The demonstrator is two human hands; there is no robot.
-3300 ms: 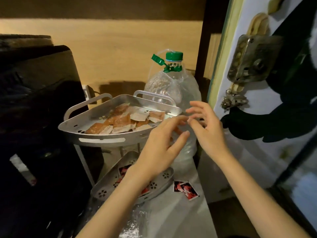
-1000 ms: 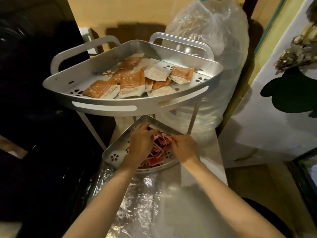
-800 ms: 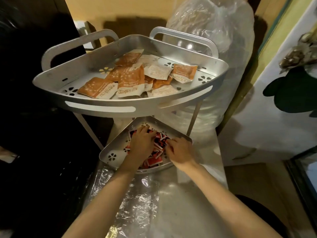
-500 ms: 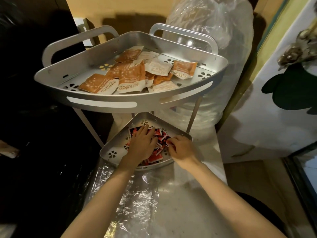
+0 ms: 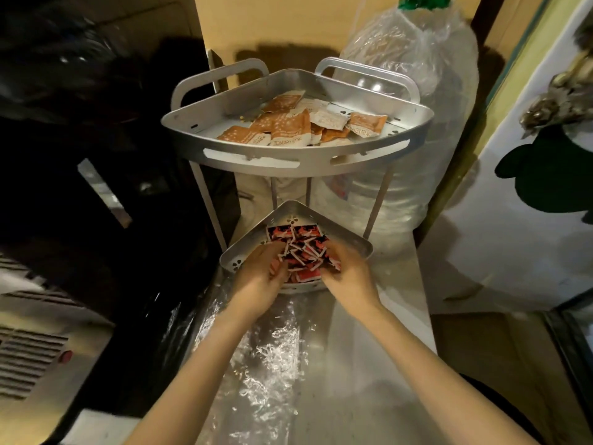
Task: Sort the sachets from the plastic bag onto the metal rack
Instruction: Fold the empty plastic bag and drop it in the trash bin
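Down on the rack's lower tray (image 5: 360, 244), left hand (image 5: 261, 277) and right hand (image 5: 348, 273) are cupping curled fingers around the red sachets (image 5: 303, 250)

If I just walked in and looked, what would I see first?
Probably the two hands, the left hand and the right hand, cupped round a heap of red sachets in the rack's lower tray. Just above, orange sachets lie scattered on the upper tray. Behind it on the right stands a big bottle wrapped in clear plastic.
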